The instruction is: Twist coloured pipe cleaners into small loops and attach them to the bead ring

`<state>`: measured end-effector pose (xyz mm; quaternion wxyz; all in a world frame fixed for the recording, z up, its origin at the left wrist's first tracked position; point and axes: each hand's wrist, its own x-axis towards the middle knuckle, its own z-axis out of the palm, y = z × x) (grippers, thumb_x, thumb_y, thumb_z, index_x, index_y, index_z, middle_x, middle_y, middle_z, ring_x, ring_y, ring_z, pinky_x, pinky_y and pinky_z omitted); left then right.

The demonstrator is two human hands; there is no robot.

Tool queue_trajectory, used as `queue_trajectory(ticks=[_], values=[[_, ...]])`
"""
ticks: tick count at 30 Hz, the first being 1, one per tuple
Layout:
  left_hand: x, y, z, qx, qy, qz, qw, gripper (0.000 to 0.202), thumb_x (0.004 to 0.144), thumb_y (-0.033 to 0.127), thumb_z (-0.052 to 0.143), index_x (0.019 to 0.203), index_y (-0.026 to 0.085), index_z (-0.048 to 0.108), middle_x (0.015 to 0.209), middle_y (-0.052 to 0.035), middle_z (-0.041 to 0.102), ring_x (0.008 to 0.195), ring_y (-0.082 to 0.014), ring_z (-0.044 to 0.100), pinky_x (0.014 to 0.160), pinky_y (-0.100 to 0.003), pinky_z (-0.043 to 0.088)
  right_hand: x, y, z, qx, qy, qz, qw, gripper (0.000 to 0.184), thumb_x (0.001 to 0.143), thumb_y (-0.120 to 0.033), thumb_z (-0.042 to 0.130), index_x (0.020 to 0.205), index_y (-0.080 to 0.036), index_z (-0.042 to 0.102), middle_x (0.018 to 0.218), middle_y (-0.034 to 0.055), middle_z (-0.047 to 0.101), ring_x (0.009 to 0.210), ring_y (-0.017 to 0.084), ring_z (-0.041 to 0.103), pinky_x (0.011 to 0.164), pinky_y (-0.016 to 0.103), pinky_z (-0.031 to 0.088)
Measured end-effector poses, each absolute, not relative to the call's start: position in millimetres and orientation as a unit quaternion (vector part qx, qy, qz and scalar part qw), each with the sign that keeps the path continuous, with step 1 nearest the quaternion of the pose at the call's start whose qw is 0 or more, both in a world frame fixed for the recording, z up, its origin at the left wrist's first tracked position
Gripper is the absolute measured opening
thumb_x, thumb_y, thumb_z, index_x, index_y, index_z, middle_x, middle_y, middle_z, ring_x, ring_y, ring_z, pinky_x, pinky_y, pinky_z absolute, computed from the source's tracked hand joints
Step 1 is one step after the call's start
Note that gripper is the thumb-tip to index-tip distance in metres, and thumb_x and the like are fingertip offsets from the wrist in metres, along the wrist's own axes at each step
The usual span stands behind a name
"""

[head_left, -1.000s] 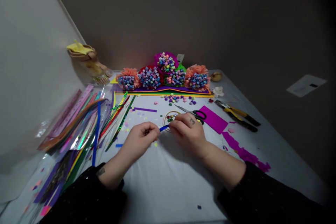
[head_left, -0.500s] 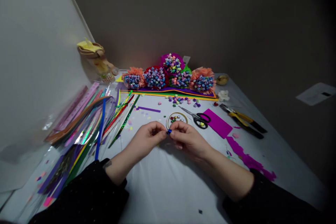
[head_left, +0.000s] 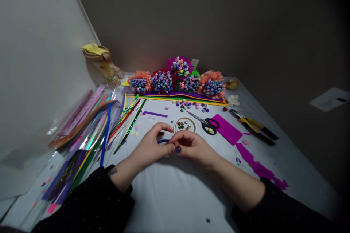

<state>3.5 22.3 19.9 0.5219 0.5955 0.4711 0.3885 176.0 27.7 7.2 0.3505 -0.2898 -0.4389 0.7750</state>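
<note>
A narrow dark blue paper strip runs between my two hands above the table, its end gathered into a small shiny blue fold. My right hand pinches that folded end between thumb and fingertips. The thumb of my left hand presses against the same spot, while its index finger arches over the strip. Part of the strip is hidden behind the fingers. Just beyond my hands, a round gold-rimmed dish holds several tiny metallic stars. Scissors with black handles lie to its right.
Bundled paper strips in clear wrappers spread on the left. Bouquets of paper stars line the back on coloured sheets. Loose stars, a magenta card, yellow-black pliers and a torn magenta piece lie around.
Both hands have come slightly nearer to me. My left index finger has lifted away from its thumb, and a length of blue strip now shows between my hands.
</note>
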Motion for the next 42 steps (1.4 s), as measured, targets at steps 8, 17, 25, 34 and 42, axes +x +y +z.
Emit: queue_trajectory(ticks=[8, 17, 25, 34, 42], values=[[4.2, 14.7, 25.6, 0.700, 0.414, 0.425, 0.397, 0.007, 0.080, 0.024, 0.063, 0.079, 0.018, 0.060, 0.084, -0.0024, 0.056, 0.085, -0.0166, 0.055, 0.080, -0.030, 0.042, 177.5, 28.9, 4.0, -0.320, -0.478, 0.703, 0.418, 0.024, 0.068, -0.032, 0.077, 0.067, -0.017, 0.057, 0.062, -0.0041, 0.051, 0.057, 0.008, 0.041, 0.054, 0.023, 0.030], [9.9, 11.6, 25.5, 0.717, 0.455, 0.381, 0.365, 0.013, 0.085, 0.019, 0.053, 0.073, 0.017, 0.054, 0.075, -0.0003, 0.055, 0.074, -0.0133, 0.053, 0.069, -0.025, 0.041, 174.1, 25.3, 4.6, -0.357, -0.427, 0.714, 0.425, 0.024, 0.070, -0.033, 0.072, 0.068, -0.018, 0.053, 0.053, -0.0075, 0.044, 0.047, 0.006, 0.032, 0.047, 0.023, 0.019], [10.3, 12.7, 25.1, 0.721, 0.478, 0.341, 0.368, 0.013, 0.085, 0.017, 0.048, 0.074, 0.017, 0.053, 0.074, 0.0004, 0.053, 0.072, -0.0132, 0.051, 0.066, -0.025, 0.040, 172.8, 26.3, 9.7, -0.399, -0.468, 0.683, 0.394, 0.026, 0.069, -0.036, 0.071, 0.067, -0.018, 0.053, 0.056, -0.0059, 0.046, 0.052, 0.008, 0.036, 0.051, 0.024, 0.024], [6.3, 14.8, 22.7, 0.746, 0.491, 0.299, 0.336, 0.010, 0.083, 0.016, 0.048, 0.074, 0.018, 0.053, 0.076, -0.0003, 0.054, 0.073, -0.0148, 0.051, 0.065, -0.026, 0.039, 176.6, 30.3, 12.3, -0.453, -0.586, 0.562, 0.368, 0.016, 0.069, -0.031, 0.064, 0.065, -0.018, 0.056, 0.061, -0.0023, 0.050, 0.057, 0.012, 0.043, 0.056, 0.027, 0.031], [6.4, 15.2, 22.7, 0.752, 0.493, 0.303, 0.316, 0.011, 0.085, 0.017, 0.048, 0.078, 0.017, 0.056, 0.078, -0.0011, 0.057, 0.075, -0.0150, 0.053, 0.066, -0.025, 0.040, 174.4, 28.4, 13.0, -0.482, -0.604, 0.519, 0.366, 0.011, 0.069, -0.026, 0.057, 0.063, -0.018, 0.052, 0.062, -0.0023, 0.048, 0.060, 0.013, 0.043, 0.057, 0.025, 0.034]])
